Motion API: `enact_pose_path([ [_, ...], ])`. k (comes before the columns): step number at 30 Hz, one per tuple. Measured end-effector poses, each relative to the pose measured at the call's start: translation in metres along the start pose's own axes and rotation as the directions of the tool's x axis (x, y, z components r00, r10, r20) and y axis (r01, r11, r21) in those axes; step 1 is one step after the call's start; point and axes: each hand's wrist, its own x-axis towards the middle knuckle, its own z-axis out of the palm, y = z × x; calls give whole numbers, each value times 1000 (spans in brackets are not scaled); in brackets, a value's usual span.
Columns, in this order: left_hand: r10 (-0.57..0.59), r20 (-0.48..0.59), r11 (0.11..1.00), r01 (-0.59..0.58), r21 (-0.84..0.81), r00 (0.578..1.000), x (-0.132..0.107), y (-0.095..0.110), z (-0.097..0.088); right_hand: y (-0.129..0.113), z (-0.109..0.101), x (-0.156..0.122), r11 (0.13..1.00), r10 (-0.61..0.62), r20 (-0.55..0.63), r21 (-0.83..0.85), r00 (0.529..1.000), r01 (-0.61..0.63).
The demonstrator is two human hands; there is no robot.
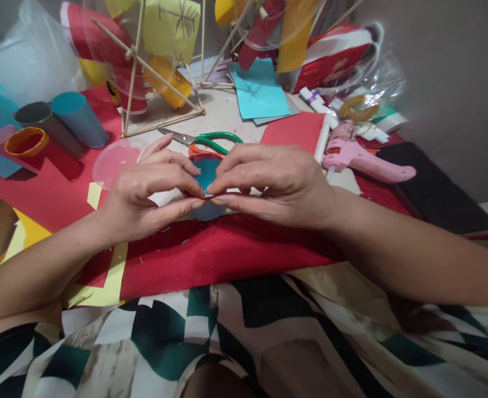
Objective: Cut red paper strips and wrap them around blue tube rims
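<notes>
Both hands pinch the near edge of a blue tube (208, 212) in the middle of the frame, the left hand (146, 190) and the right hand (274, 179) meeting there with thumbs beneath and fingertips over a red strip (205, 156) that runs round the tube's rim. I can see down into the tube's mouth between the fingers; its lower end is too blurred for me to tell whether it touches the table. Just behind the grip lie green-handled scissors (221, 140), blades pointing left, partly hidden by the left hand. A pink disc (115, 160) lies flat left of centre, and further to the upper left a blue-grey tube (84, 122), a dark grey one (57, 130) and a red one (51, 157) lean close together. At the top, a frame of thin sticks (134, 72) stands among coloured paper pieces, with a turquoise sheet (258, 91) lying at upper centre. A pink glue gun (368, 160) rests on the right, near a dark slab (438, 190). Red paper (227, 251) spreads under the wrists, and yellow strips (117, 271) lie at lower left.
</notes>
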Motion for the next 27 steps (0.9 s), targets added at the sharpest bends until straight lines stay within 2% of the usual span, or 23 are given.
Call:
enact_pose_path([
  [3, 24, 3, 1000, -24, -17, 1000, 2, 1, 1, 1, -1, 0, 1000, 21, 30, 4, 999, -21],
  [6, 29, 10, 999, -28, -39, 1000, 3, 2, 3, 2, -2, 1, 1000, -18, 44, 12, 999, 18],
  [11, -87, 10, 991, 87, -99, 996, 2, -3, 5, 2, -3, 3, 1000, -22, 66, -14, 998, 23],
  [15, -136, -74, 980, 123, -157, 988, 0, -7, 9, 3, 0, 3, 1000, -22, 30, 7, 999, 22],
  [19, -85, -92, 988, 72, -133, 992, 0, -4, 12, 4, 2, 3, 999, -30, 5, 31, 1000, 29],
  [23, 13, -86, 996, -20, -83, 996, -1, -3, 14, 2, 1, 2, 999, -38, 46, 14, 998, 37],
  [27, 8, -87, 998, -14, -60, 996, -2, -4, 16, 1, 2, 1, 998, -44, 46, -52, 998, 46],
])
